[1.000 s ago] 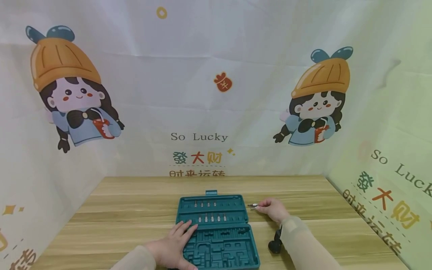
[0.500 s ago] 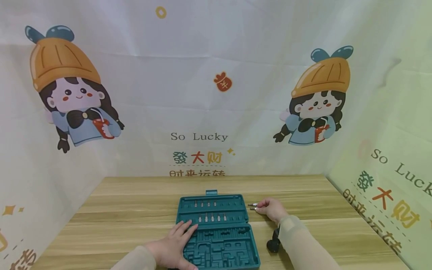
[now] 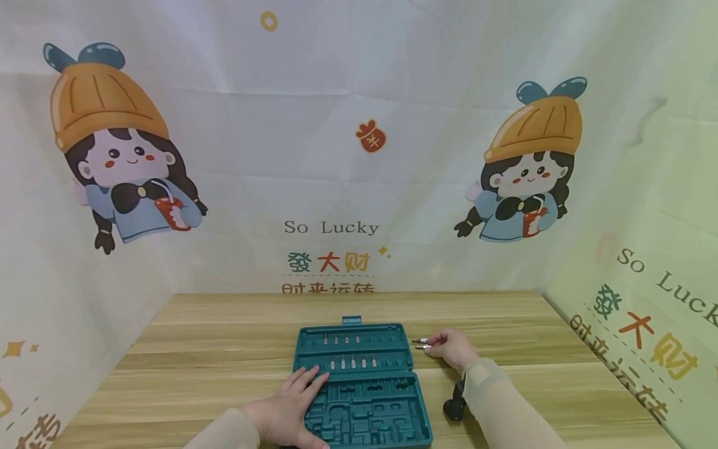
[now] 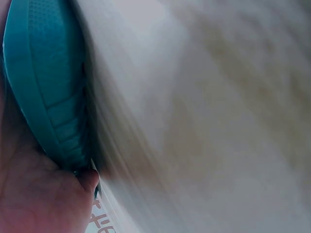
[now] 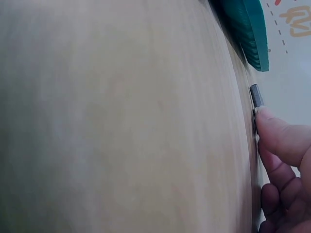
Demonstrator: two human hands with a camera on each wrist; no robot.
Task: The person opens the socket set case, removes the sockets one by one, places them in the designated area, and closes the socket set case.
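Observation:
An open teal plastic case [image 3: 373, 408] lies on the table, its far half holding two rows of small silver bits [image 3: 353, 362]. My left hand [image 3: 286, 402] rests on the case's left side with fingers spread, the thumb at the near edge. In the left wrist view, the palm [image 4: 46, 199] is against the case's side wall [image 4: 56, 116]. Right of the case, my right hand [image 3: 453, 348] pinches a screwdriver bit [image 5: 256, 95] between thumb and finger, low at the tabletop. A second bit [image 3: 418, 340] lies just beyond it, partly hidden by the fingertips.
The wooden table [image 3: 224, 340] reaches back to a printed cloth backdrop [image 3: 426, 206], with cloth walls on both sides. The case's latch [image 3: 351, 320] sticks out at its far edge. A black device [image 3: 454, 406] hangs below my right wrist.
The bit at my right fingertips has turned and shows more of its length. My right wrist has shifted slightly left; the left hand and case have stayed put.

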